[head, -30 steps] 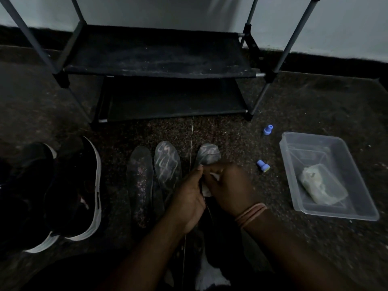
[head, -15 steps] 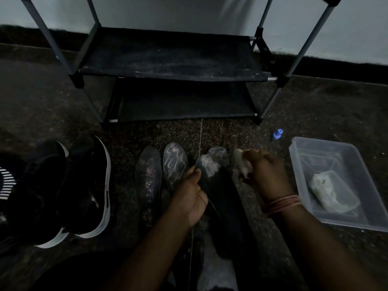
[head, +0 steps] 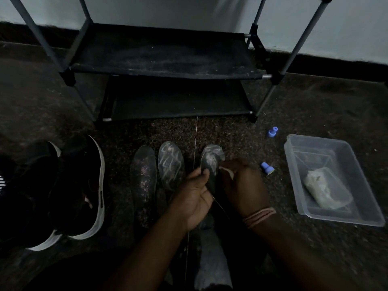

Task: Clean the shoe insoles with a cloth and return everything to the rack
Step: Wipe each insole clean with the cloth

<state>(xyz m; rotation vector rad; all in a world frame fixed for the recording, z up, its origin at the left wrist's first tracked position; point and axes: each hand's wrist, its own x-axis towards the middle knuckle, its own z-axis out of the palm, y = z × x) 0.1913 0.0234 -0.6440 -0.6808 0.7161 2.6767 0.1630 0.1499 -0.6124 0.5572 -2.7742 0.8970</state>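
My left hand (head: pixel 194 196) grips a dark insole (head: pixel 210 162) by its left edge, holding it just above the floor. My right hand (head: pixel 241 183) presses a small pale cloth (head: pixel 227 172) against the insole's right side. Another insole (head: pixel 216 149) peeks out underneath. Two more insoles lie flat on the floor to the left: a speckled one (head: pixel 143 177) and a streaked one (head: pixel 171 164). The black two-shelf shoe rack (head: pixel 168 55) stands straight ahead against the wall, both shelves bare.
Black sneakers with white soles (head: pixel 79 190) stand at the left. A clear plastic tub (head: pixel 329 179) at the right holds a pale rag (head: pixel 327 187). Two small blue caps (head: pixel 272 131) (head: pixel 267 168) lie on the dark speckled floor between rack and tub.
My right hand with the cloth swung out to the right of the insole, then came back onto its surface near the toe. The left hand kept its grip.
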